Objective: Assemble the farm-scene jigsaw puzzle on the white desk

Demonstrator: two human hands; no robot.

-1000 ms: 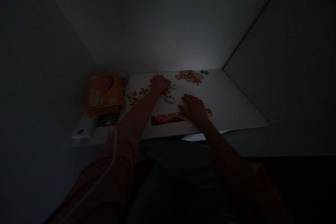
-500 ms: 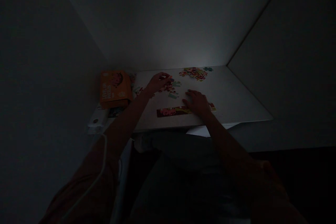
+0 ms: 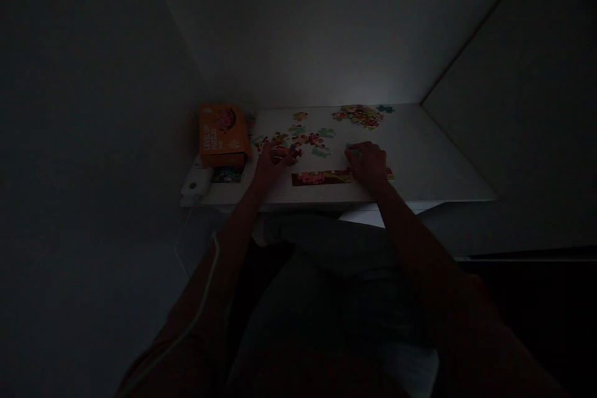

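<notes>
My left hand (image 3: 269,166) reaches into a loose group of puzzle pieces (image 3: 305,138) on the white table, its thumb and fingers apart around dark red pieces. My right hand (image 3: 370,165) is curled above the right part of a joined puzzle strip (image 3: 321,178), which shows pink and green shapes on dark red. A pale green puzzle piece (image 3: 353,152) shows at its fingertips, seemingly pinched. The hand covers part of the strip. Another pale green piece (image 3: 321,152) lies between the hands. The light is very dim.
An orange puzzle box (image 3: 224,137) stands at the table's left end, over a dark picture card (image 3: 227,174). Beside it is a white device (image 3: 196,181) with a cable. A heap of puzzle pieces (image 3: 359,115) lies near the back wall. Walls enclose the table (image 3: 429,161).
My left hand has drawn back toward me and left, off the piece it held up; an orange-pink piece now shows at the back. My right hand's fingers have curled. The view has shifted.
</notes>
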